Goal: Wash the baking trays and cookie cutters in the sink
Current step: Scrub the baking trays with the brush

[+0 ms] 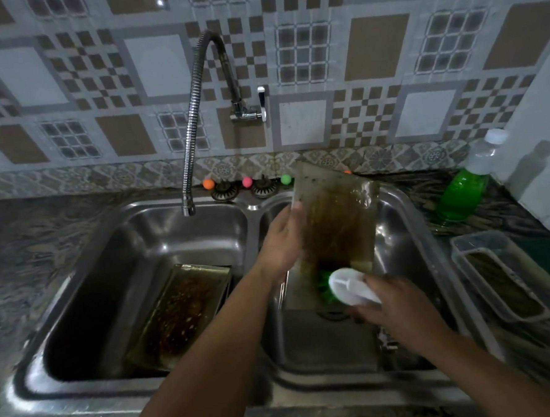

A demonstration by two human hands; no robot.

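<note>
A greasy, brown-stained baking tray point(335, 217) stands tilted on end in the right basin of the double steel sink point(251, 209). My left hand point(282, 240) grips its left edge. My right hand point(389, 301) holds a white scrub brush point(349, 284) with green bristles against the tray's lower end. A second dirty tray point(183, 307) lies slanted in the left basin. No cookie cutters can be made out.
A flexible chrome faucet point(191, 132) hangs over the left basin, with no water seen running. A bottle of green dish soap point(465, 190) stands on the granite counter at right. A clear plastic container point(509, 277) sits near the right edge.
</note>
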